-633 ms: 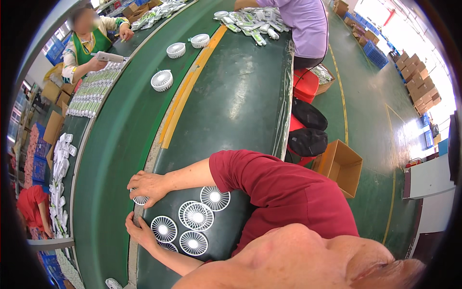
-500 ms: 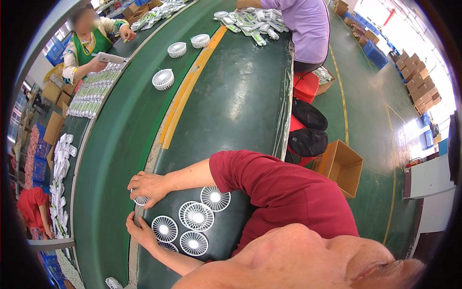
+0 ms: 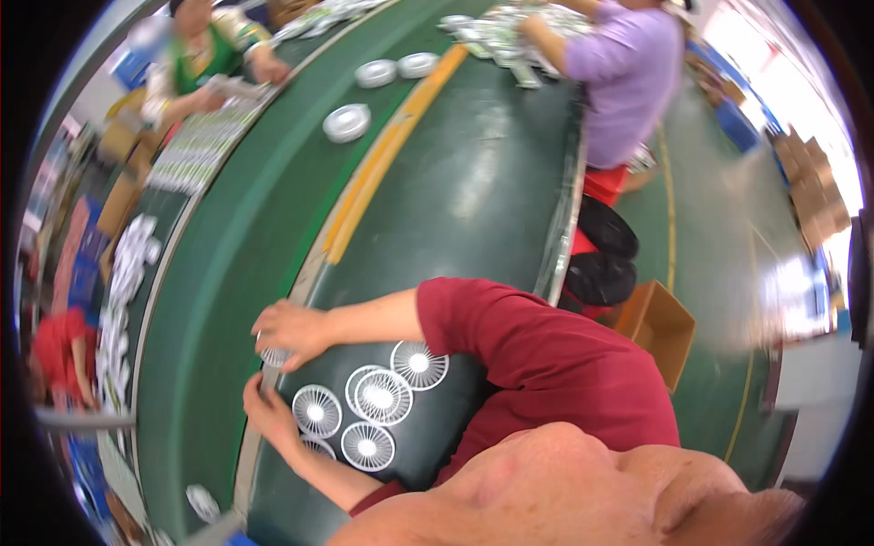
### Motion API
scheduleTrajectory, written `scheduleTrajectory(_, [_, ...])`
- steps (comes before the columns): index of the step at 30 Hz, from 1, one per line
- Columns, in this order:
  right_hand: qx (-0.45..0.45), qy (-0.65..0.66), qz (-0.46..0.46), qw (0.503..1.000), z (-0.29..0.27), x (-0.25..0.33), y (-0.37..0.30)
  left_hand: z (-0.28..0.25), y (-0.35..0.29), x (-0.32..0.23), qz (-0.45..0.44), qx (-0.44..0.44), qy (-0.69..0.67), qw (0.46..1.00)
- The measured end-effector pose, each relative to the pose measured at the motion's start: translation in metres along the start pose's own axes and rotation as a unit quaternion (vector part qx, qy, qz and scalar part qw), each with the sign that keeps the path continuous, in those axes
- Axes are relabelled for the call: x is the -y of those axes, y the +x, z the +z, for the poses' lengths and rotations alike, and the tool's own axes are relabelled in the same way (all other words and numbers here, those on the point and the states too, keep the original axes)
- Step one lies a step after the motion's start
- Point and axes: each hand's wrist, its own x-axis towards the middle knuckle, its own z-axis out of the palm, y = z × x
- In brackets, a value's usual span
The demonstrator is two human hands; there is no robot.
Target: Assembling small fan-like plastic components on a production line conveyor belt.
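My right hand (image 3: 296, 335) is closed on a white round fan grille (image 3: 273, 357) at the edge of the green belt; its fingers cover much of it. Just below it my left hand (image 3: 269, 411) rests at the same edge, thumb and fingers apart, with nothing visible in it. On the dark green tabletop beside my hands lie several flat white fan grilles: one (image 3: 419, 365) near my right sleeve, two overlapping ones (image 3: 382, 399) in the middle, one (image 3: 317, 411) near my left hand and another (image 3: 368, 446) below. My left forearm partly hides one more grille (image 3: 315, 446).
Three white round fan housings (image 3: 347, 123) sit farther up the green belt (image 3: 228, 264); a white part (image 3: 202, 502) lies at its near end. Co-workers work at a pile of wrapped packs (image 3: 519, 41) and across the belt. An open cardboard box (image 3: 660, 328) stands at right.
The whole view has shifted and blurred slightly. Both hands stay at the belt edge, the right still on the grille. The co-worker in purple now shows both arms over the packs.
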Motion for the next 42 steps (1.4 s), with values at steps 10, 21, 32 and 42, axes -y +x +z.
scheduleTrajectory(10, [0.047, -0.013, 0.024, 0.999, -0.015, 0.014, 0.001, 0.009, -0.008, -0.006, -0.013, -0.056, -0.012, 0.998])
scheduleTrajectory(21, [0.056, -0.029, -0.005, 0.998, -0.011, 0.018, 0.003, 0.008, -0.016, -0.015, -0.05, -0.088, 0.015, 0.995])
scheduleTrajectory(32, [0.078, -0.045, 0.011, 0.996, -0.016, 0.019, 0.006, 0.01, -0.011, -0.016, -0.057, -0.065, -0.019, 0.996])
scheduleTrajectory(42, [0.085, -0.038, 0.009, 0.996, -0.011, 0.026, 0.003, -0.021, -0.019, 0.0, -0.042, -0.181, -0.066, 0.98])
